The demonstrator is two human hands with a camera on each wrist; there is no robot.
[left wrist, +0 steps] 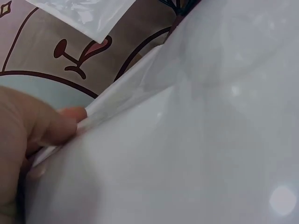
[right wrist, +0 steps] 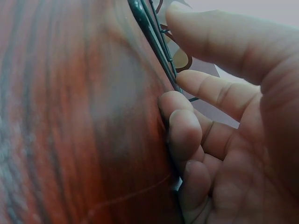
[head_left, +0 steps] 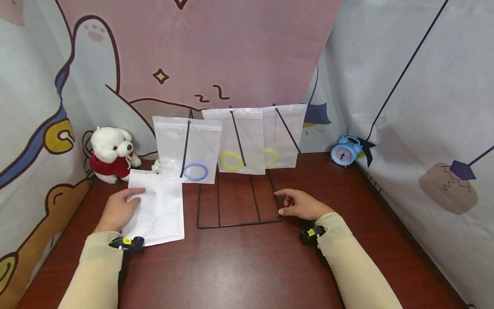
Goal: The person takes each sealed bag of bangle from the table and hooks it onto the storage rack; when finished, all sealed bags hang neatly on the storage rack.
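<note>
My left hand [head_left: 117, 210] pinches the left edge of a white plastic bag [head_left: 164, 214] between thumb and fingers. A faint round outline shows through that bag, and the left wrist view shows its creased film [left wrist: 187, 140] close up. My right hand [head_left: 305, 203], fingers loosely bent, is at the right front corner of a black wire rack [head_left: 239, 224]. In the right wrist view its thumb is apart from the black bar [right wrist: 152, 39], while the index fingertip [right wrist: 187, 80] lies against or very near it; contact is unclear.
From the rack's prongs hang three zip bags: one with a blue ring [head_left: 196, 171], one with a yellow ring [head_left: 231, 161], another with a yellow ring [head_left: 271, 158] partly covered. A white plush dog [head_left: 112, 150] sits back left, a blue alarm clock [head_left: 344, 152] back right.
</note>
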